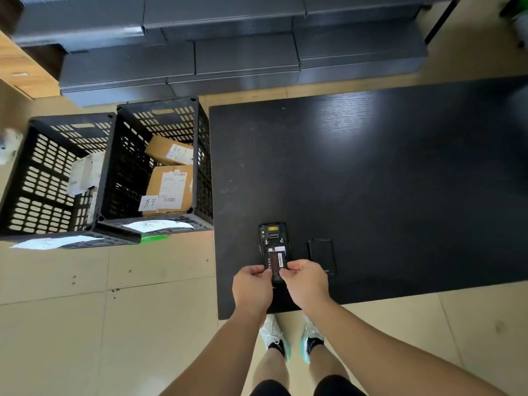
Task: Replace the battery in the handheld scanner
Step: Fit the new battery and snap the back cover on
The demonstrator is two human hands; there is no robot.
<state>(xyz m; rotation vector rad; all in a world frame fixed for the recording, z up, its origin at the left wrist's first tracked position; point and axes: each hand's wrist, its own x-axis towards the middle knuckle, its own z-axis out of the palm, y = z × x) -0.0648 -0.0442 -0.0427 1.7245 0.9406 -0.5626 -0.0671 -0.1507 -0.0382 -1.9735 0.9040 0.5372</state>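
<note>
The black handheld scanner (273, 238) lies face down near the front left of the black table (385, 172), its back open. A battery (276, 261) with a dark red label sits in or over the open bay. My left hand (251, 287) pinches the battery's lower left edge. On the lower right edge, the fingers of my right hand (307, 282) grip the battery. A flat black cover (321, 254) rests on the table just right of the scanner, apart from it.
Two black perforated crates (114, 172) stand on the floor left of the table, holding cardboard parcels (170, 187). Dark grey boxes (243, 50) are stacked beyond the table. My feet are under the table's front edge.
</note>
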